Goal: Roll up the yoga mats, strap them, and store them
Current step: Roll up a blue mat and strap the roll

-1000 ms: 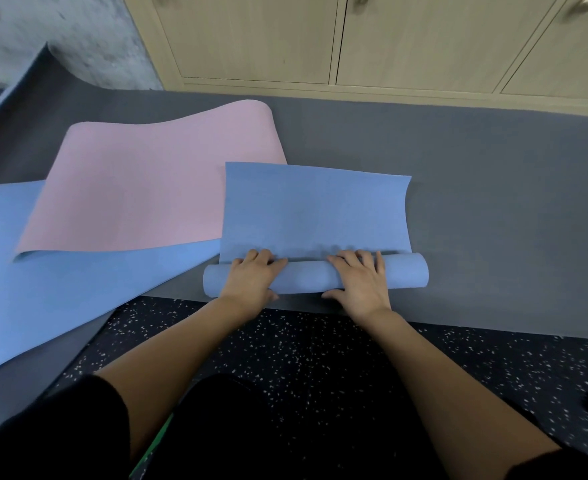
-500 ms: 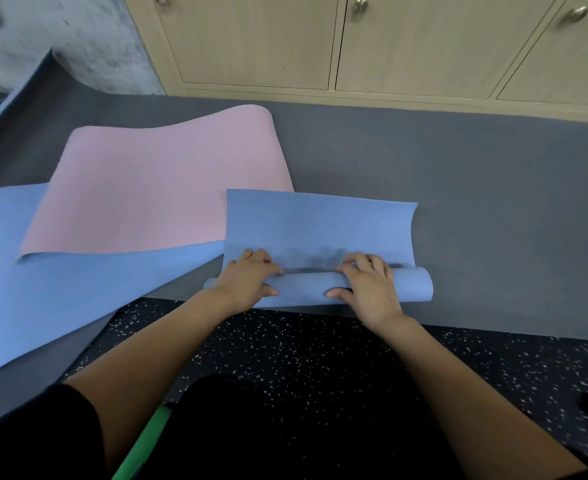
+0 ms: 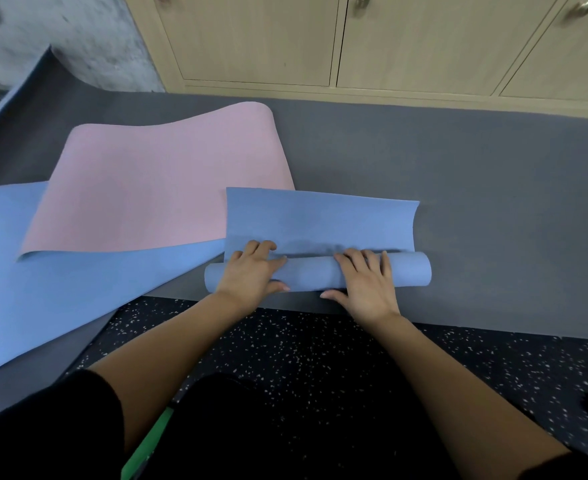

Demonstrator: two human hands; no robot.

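Blue mat is rolled farther, left hand and right hand fingers clamping it.

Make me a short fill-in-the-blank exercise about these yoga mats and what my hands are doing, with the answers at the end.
1. The left hand and right hand hold a partly rolled mat coloured ____.
2. The flat blue mat on the left lies under a mat coloured ____.
3. Beyond the mats stands a wooden cabinet whose doors are ____.

Missing words: blue; pink; closed.
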